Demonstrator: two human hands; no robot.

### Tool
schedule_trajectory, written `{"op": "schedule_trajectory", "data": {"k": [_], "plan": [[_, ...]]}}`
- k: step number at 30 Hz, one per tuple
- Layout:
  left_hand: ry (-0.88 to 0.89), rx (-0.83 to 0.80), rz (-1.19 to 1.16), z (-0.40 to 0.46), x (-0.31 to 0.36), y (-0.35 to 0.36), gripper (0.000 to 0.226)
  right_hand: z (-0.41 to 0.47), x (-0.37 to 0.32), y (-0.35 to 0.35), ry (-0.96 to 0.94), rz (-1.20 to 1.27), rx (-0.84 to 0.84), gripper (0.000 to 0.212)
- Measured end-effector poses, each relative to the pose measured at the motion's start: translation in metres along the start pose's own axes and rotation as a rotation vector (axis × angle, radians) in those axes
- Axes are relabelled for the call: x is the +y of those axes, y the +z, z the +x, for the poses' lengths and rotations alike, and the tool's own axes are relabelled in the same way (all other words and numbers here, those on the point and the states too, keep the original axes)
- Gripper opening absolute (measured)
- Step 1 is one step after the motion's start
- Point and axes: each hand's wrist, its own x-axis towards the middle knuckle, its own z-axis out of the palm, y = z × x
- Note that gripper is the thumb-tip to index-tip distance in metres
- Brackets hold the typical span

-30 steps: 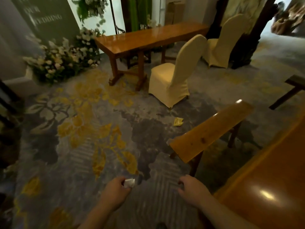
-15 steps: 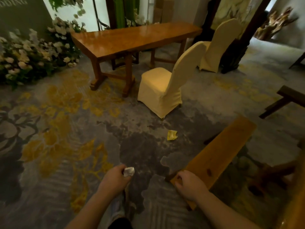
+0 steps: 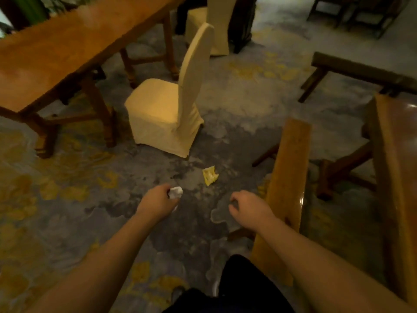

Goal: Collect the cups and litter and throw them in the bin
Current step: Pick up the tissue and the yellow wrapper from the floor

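Observation:
My left hand [image 3: 156,203] is closed around a crumpled white piece of paper [image 3: 175,192] that sticks out past the fingers. On the grey and gold carpet a crumpled yellow wrapper [image 3: 210,175] lies just beyond both hands, a short way in front of the white paper. My right hand [image 3: 249,208] is curled into a loose fist beside the bench, with nothing visible in it. No bin or cups are in view.
A cream-covered chair [image 3: 167,109] stands just behind the wrapper. A long wooden table [image 3: 67,46] fills the upper left. A wooden bench [image 3: 286,177] runs along my right, with another table [image 3: 399,177] beyond it and a dark bench [image 3: 361,71] farther back.
I have moved forward and the view has tilted down; the yellow wrapper and chair are closer. My right hand has left the bench end. The left hand still holds the white paper.

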Motion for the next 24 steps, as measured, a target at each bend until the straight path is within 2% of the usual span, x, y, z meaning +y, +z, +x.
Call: {"op": "schedule_trajectory", "data": {"k": [4,12,14,19,24], "plan": [[0.051,-0.034,0.052,0.074,0.023,-0.002,0.029,0.06,0.013,-0.008,0.032,0.046,0.056,0.026],[0.0,-0.112,0.122,0.228,0.06,0.009,0.025,0.211,0.055,-0.016,0.109,0.174,0.133,0.023],[-0.007,-0.134,0.142,0.272,0.07,0.019,0.02,0.249,0.069,-0.019,0.144,0.2,0.114,0.022],[0.033,-0.224,0.149,0.373,0.086,0.054,0.028,0.339,0.099,-0.016,0.219,0.252,0.072,0.024],[0.053,-0.378,0.168,0.48,0.064,0.128,0.032,0.437,0.144,0.038,0.376,0.293,-0.033,0.027]]}}
